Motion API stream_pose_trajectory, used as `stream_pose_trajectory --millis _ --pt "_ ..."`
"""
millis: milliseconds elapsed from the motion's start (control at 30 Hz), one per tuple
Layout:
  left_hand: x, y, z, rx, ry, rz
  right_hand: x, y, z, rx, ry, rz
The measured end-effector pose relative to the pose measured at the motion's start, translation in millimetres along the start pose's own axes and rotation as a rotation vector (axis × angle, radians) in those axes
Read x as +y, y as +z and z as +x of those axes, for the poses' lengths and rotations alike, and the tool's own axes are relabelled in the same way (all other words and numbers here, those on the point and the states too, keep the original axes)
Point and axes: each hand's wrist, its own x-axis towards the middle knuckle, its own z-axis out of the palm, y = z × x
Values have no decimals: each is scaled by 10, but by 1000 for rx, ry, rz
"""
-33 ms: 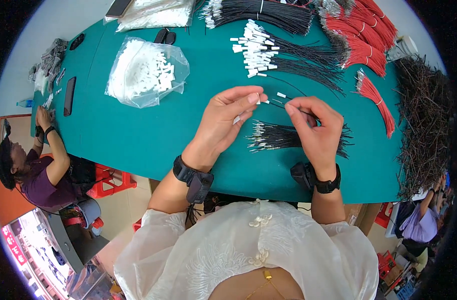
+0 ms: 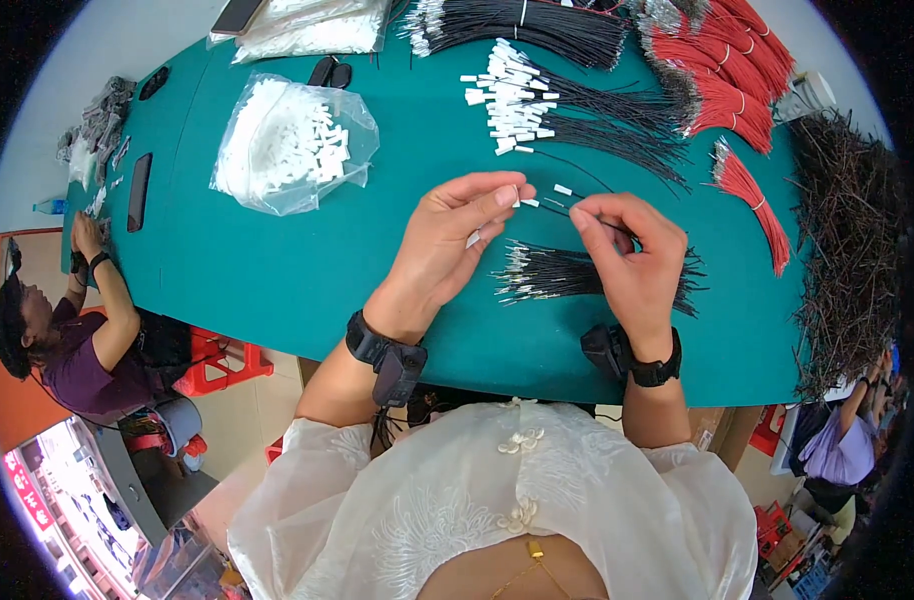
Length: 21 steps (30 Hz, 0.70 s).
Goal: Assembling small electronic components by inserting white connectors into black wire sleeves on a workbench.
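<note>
My left hand [image 2: 445,238] pinches a small white connector housing [image 2: 528,202] between thumb and forefinger, and more white shows under its curled fingers. Opposite it, my right hand [image 2: 635,245] is closed on thin black wire [image 2: 556,206], whose bare metal tip points at the housing across a small gap. Just above that tip is another white housing [image 2: 563,190]; whether my right hand holds its wire I cannot tell. Beneath my right hand lies a bundle of black wires [image 2: 549,272] with metal ends toward the left. Farther off lie black wires with white housings [image 2: 517,105] on their ends.
An open clear bag of white housings [image 2: 287,145] stands left on the green table [image 2: 267,260]. Black wire bundles [image 2: 537,30] and red wire bundles [image 2: 722,80] lie at the back. A dark heap of wires [image 2: 847,250] covers the right end. Another person [image 2: 87,340] sits at left.
</note>
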Motion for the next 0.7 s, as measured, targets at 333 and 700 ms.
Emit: stream_pose_trajectory --millis 333,700 --pt "4 -27 15 -54 -2 -47 -2 5 -10 -13 15 6" --pt "6 -6 -9 -65 35 38 24 5 -8 8 59 62"
